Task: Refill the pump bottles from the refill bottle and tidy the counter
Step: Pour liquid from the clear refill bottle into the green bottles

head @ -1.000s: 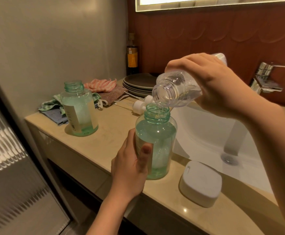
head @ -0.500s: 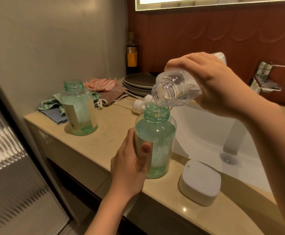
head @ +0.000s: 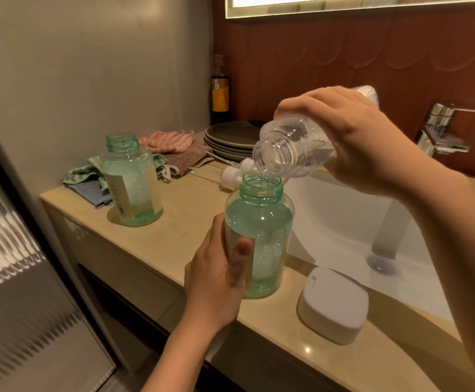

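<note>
Green-tinted pump bottle [head: 258, 236] upright at counter's [head: 151, 239] near edge | left hand [head: 216, 281] fingers wrapped round it | right hand [head: 346, 137] grips clear refill bottle [head: 290, 151] tilted, mouth just above neck, liquid trickling in

Head-worn camera looks forward and down, close over the counter [head: 157, 236].

Counter [head: 179, 222] carries near bottle [head: 261, 222], far bottle [head: 131, 179], plates [head: 230, 137], cloths [head: 168, 141], white box [head: 333, 304].

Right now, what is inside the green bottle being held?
Greenish liquid sits in the green bottle, and a thin stream falls in from the refill bottle. The left hand hides its lower near side.
</note>
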A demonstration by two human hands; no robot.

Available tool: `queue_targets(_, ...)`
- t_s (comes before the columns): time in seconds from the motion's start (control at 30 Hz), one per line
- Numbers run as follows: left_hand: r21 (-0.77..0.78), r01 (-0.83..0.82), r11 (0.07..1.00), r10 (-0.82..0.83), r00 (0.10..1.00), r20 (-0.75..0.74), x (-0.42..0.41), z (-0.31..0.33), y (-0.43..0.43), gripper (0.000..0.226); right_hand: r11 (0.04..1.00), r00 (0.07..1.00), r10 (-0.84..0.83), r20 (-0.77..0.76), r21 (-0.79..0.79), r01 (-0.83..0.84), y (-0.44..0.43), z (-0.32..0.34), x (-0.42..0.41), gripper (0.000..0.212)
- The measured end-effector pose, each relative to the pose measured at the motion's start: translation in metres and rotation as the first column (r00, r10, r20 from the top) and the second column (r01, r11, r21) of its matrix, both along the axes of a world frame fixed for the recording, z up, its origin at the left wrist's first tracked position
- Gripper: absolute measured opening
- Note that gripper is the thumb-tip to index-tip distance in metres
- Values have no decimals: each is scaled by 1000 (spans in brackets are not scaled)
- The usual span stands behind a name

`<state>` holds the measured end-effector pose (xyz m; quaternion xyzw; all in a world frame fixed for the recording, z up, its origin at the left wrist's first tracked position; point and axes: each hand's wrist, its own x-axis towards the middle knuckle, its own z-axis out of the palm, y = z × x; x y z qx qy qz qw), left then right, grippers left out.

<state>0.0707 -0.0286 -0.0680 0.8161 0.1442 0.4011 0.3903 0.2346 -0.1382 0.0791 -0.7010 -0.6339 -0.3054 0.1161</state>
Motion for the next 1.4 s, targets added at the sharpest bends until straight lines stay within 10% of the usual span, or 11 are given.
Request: queue_targets(1.4, -8, -2, 1000, 2, 1000, -7, -2, 2, -2, 72, 1000, 1000, -12, 14, 0, 12, -2, 2, -4, 82)
